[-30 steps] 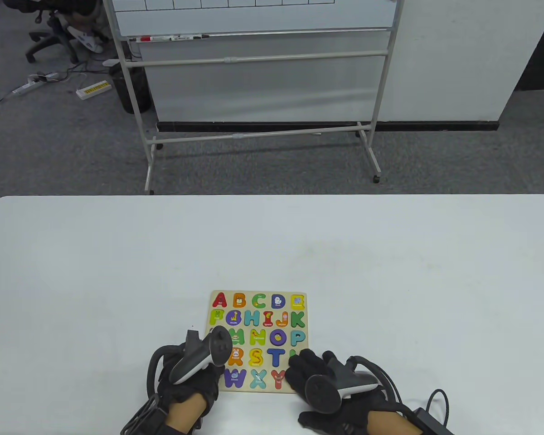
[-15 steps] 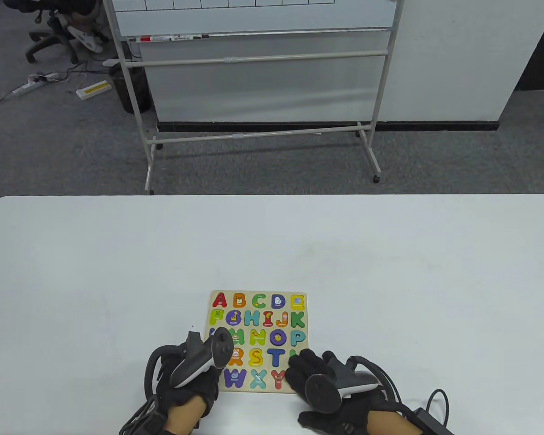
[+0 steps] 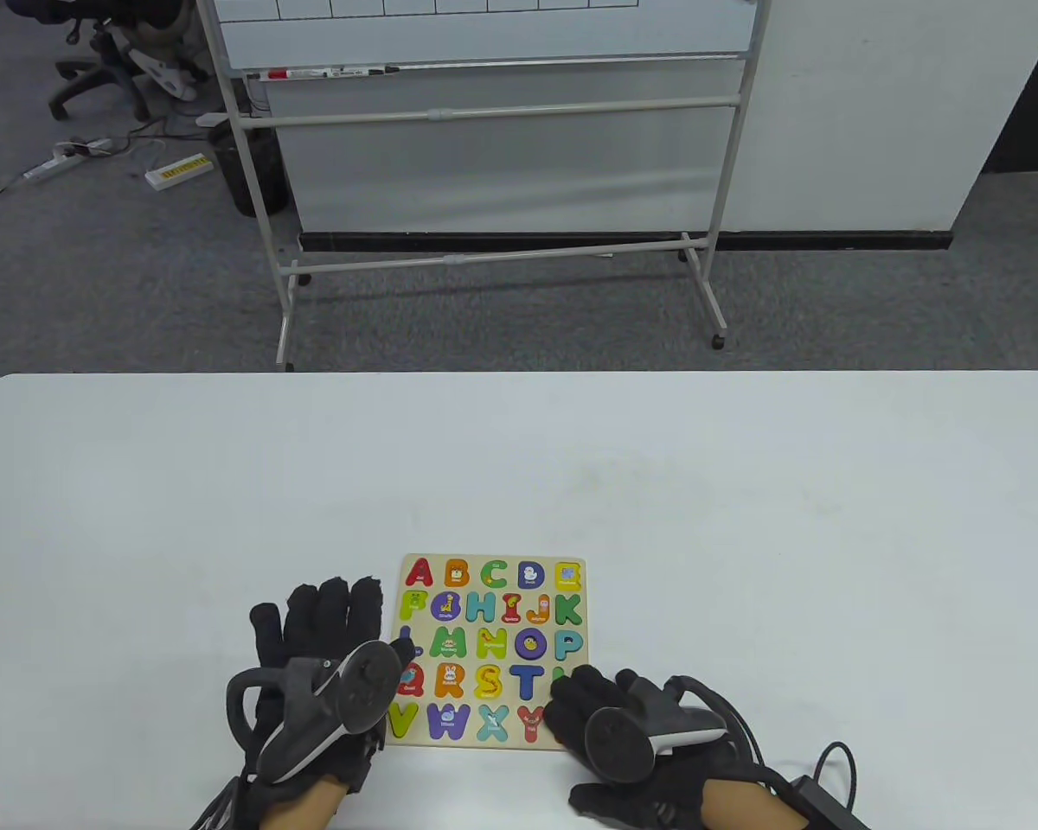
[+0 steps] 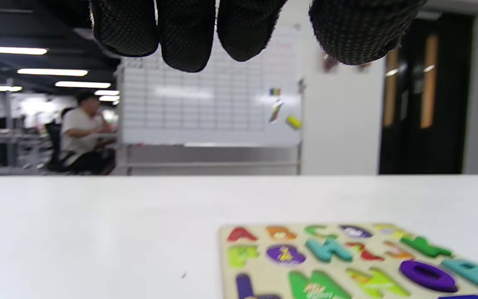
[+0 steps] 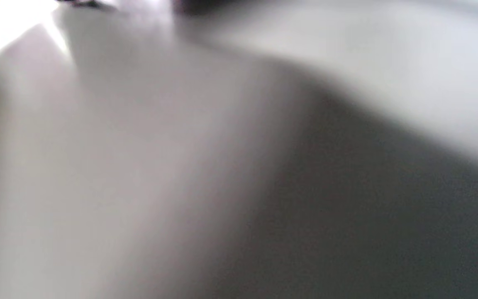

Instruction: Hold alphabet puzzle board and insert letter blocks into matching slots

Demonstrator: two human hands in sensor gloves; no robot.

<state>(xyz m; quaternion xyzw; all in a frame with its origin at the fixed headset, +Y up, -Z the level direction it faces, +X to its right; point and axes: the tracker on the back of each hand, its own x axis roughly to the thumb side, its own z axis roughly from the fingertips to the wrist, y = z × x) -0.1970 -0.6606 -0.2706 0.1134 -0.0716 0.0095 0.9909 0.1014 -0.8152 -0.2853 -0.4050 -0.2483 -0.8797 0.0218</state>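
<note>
The wooden alphabet puzzle board [image 3: 491,562] lies flat near the table's front edge, with coloured letter blocks seated in its slots. My left hand [image 3: 355,627] lies on the table just left of the board with its fingers spread, and its thumb reaches the board's left edge by the L. It holds nothing. The left wrist view shows its fingertips [image 4: 185,37] hanging free above the table, with the board [image 4: 347,265] at lower right. My right hand [image 3: 575,700] rests on the board's lower right corner and covers the letters there. The right wrist view is a grey blur.
The white table [image 3: 744,519] stretches far behind and to both sides of the board. A black cable and adapter [image 3: 822,787] lie at the front right by my right wrist. A whiteboard on a wheeled stand [image 3: 484,173] is on the floor beyond the table.
My left hand has moved left off the board's lower left part and spread its fingers on the table, uncovering the V and the letters above it. The right hand and board have not moved.
</note>
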